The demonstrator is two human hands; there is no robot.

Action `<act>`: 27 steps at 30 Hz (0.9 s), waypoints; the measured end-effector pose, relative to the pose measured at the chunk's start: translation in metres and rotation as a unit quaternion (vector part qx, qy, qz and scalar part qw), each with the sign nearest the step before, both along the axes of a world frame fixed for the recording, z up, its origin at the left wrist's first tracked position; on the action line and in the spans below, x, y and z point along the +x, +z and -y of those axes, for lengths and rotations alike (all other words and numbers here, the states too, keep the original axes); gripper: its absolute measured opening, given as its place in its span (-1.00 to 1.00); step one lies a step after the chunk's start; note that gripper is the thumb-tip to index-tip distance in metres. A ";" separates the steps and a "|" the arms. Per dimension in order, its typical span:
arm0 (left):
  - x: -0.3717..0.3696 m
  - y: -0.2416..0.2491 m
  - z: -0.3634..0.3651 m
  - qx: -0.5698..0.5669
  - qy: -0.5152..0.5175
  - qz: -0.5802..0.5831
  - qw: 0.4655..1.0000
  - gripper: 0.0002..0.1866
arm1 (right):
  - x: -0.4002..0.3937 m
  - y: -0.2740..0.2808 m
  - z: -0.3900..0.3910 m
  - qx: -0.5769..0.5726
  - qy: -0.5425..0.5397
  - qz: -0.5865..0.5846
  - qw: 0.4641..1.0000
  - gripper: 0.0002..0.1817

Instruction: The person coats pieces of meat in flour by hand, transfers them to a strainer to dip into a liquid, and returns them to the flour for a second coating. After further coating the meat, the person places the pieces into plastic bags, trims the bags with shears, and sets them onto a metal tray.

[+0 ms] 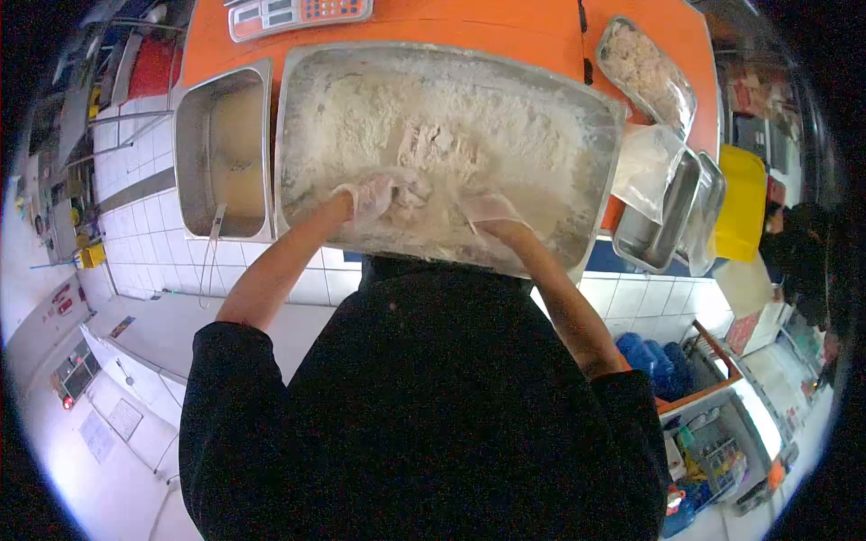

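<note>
A wide metal tray (pixel 600 194) of white flour (pixel 352 117) lies before me, with lumpy flour-coated pieces (pixel 437 144) heaped at its middle. My left hand (pixel 374 197), in a clear plastic glove, is curled round a flour-coated piece (pixel 410 197) near the tray's front side. To its right, my right hand (pixel 492 212), gloved the same way, reaches down into the flour. Its fingertips are blurred and partly covered, so whether they grip anything does not show. What the coated pieces are under the flour cannot be made out.
Left of the tray stands a deep steel pan (pixel 185 162) of cloudy liquid. At the right are a tray of pale pieces (pixel 645 68), a clear plastic bag (pixel 648 167) and an empty-looking steel pan (pixel 663 239). A device with buttons (pixel 302 13) lies on the orange table (pixel 487 22).
</note>
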State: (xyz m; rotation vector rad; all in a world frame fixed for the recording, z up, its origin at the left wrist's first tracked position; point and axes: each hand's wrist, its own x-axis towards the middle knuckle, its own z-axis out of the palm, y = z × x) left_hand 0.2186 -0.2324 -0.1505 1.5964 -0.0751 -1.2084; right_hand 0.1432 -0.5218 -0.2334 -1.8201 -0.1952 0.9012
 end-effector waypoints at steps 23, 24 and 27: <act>0.047 -0.030 0.056 0.130 0.011 0.174 0.976 -0.28 | 0.064 0.064 -0.006 0.062 -0.183 -0.043 0.980 -0.41; 0.045 -0.019 0.053 -0.012 0.165 -0.032 0.986 -0.33 | 0.062 0.043 0.006 -0.077 -0.090 0.163 0.979 -0.40; 0.043 0.039 0.037 -0.080 0.209 -0.072 0.972 -0.39 | 0.068 0.094 0.030 -0.229 0.020 0.205 0.951 -0.37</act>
